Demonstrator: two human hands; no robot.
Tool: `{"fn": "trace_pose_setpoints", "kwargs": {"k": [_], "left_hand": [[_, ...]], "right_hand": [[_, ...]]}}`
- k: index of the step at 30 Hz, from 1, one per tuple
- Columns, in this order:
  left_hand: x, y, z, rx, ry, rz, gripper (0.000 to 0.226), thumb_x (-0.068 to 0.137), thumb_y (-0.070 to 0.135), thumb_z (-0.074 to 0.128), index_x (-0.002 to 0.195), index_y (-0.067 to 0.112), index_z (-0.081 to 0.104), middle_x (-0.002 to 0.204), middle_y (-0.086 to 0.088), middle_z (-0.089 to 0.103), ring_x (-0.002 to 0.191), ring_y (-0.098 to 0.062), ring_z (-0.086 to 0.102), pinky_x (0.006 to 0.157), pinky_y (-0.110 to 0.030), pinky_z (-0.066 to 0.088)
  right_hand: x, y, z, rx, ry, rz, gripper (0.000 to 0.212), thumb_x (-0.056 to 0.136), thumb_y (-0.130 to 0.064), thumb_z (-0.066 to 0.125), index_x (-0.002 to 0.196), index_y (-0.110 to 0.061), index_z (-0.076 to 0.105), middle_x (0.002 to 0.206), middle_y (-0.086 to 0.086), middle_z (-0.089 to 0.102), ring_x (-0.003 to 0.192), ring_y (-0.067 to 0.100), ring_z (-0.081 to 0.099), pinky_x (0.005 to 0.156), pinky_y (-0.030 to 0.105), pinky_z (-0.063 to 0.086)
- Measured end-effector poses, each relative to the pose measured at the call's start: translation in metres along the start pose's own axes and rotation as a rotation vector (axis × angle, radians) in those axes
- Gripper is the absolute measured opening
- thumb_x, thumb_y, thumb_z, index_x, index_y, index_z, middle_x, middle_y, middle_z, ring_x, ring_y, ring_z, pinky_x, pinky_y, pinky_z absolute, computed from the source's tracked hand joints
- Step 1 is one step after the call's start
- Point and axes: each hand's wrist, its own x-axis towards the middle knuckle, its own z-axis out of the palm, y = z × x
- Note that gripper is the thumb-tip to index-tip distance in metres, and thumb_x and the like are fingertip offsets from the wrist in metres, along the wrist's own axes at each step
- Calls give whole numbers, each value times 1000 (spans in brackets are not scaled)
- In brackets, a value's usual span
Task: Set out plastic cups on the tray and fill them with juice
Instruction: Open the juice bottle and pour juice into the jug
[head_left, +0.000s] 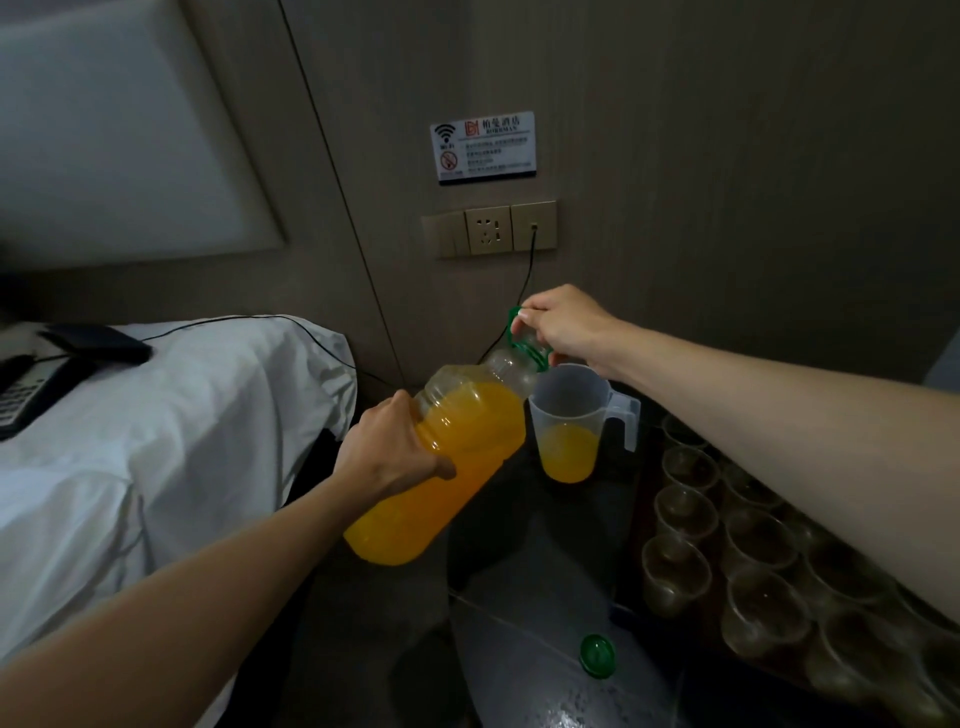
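- Tilting toward the far right, the juice bottle (457, 457) is held above the dark table (519, 571), with its neck at the rim of the measuring jug (576, 410) and its orange juice pooled toward the base.
- Left hand (384, 457): fingers and thumb are wrapped round the bottle's wide upper body, thumb on the near side; the fingertips are hidden behind the bottle.
- Right hand (566, 325): fingers are curled and pinch the green carry ring (519, 332) at the bottle's neck, directly above the jug.
- The jug stands upright on the table, handle to the right, with juice filling its lower part.
- Whether juice is flowing cannot be told; the bottle's mouth is partly covered by the right hand.
- Plastic cups (685, 512) stand upright in close rows on the tray (648, 467), just right of the jug; the right forearm covers several, and dim light hides their contents.
- A green cap (597, 656) lies on the table, near the closest cups.
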Motion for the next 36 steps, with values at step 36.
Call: {"fn": "trace_pose_setpoints", "kwargs": {"k": [36], "left_hand": [[18,9,-9,227,-162,11,82,61,54,87,123,18,47,97,1,52,90,-21,55,69,-33,49]], "right_hand": [[17,46,15,158,-85,105,26,108,-21,46,101,-11,69,88,-1,49,83,18,59,62,28,61]]}}
